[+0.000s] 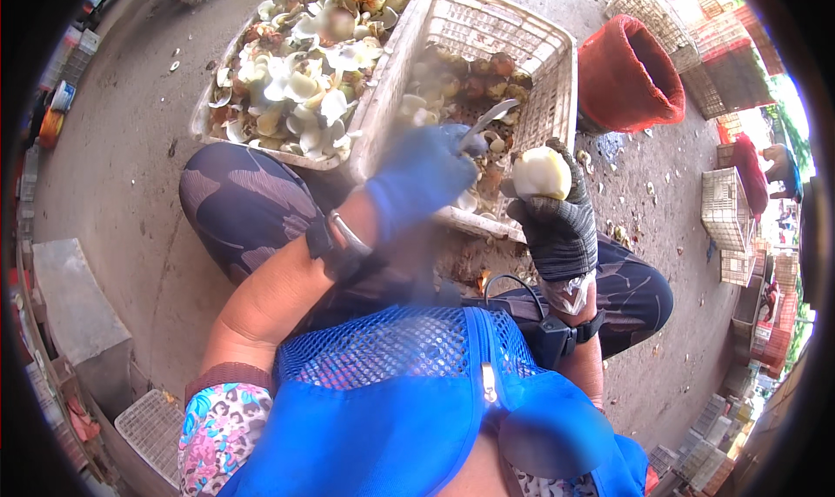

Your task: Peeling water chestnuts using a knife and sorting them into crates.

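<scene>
The right hand (pixel 557 223), in a dark striped glove, is closed around a pale round shellfish (pixel 541 173) held up at its fingertips. Just left of it, the left hand (pixel 417 180), in a blue glove and blurred, grips a small knife (pixel 483 121) whose blade curves up toward the shellfish. Beyond both hands sits a white plastic basket (pixel 539 53) of unopened shells; farther left, a tray (pixel 261 145) heaped with empty shells.

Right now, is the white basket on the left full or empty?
Full. The left white basket is heaped with pale open shells up to its rim.
</scene>
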Tool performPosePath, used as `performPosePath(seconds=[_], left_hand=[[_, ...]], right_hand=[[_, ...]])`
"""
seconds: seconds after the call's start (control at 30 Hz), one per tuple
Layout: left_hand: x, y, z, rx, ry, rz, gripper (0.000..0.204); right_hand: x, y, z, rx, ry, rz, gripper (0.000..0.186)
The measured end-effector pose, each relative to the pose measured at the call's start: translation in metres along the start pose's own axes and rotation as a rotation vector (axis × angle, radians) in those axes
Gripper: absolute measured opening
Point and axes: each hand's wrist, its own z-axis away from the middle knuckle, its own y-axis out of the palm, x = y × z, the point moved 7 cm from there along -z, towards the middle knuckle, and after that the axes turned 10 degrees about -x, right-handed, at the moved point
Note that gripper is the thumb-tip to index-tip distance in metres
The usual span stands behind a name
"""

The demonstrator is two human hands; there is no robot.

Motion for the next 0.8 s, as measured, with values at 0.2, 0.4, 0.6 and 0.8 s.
performPosePath(seconds=[0.2, 0.4, 0.6, 0.8], left_hand=[[-0.061, -0.004, 0.027, -0.160, 0.361, 0.049, 0.033], [-0.064, -0.003, 0.033, -0.203, 0.538, -0.223, 0.041], [-0.074, 0.002, 0.042, -0.221, 0.675, -0.453, 0.046], [-0.061, 0.007, 0.035, -0.136, 0.673, -0.655, 0.053]], right_hand=[[0.014, -0.006, -0.056, -0.234, 0.379, -0.777, 0.035], [0.022, -0.003, -0.104, -0.294, 0.723, -1.240, 0.085], [0.008, 0.002, -0.106, -0.361, 0.609, -0.913, 0.100], [0.018, -0.013, -0.102, -0.437, 0.516, -0.676, 0.098]])
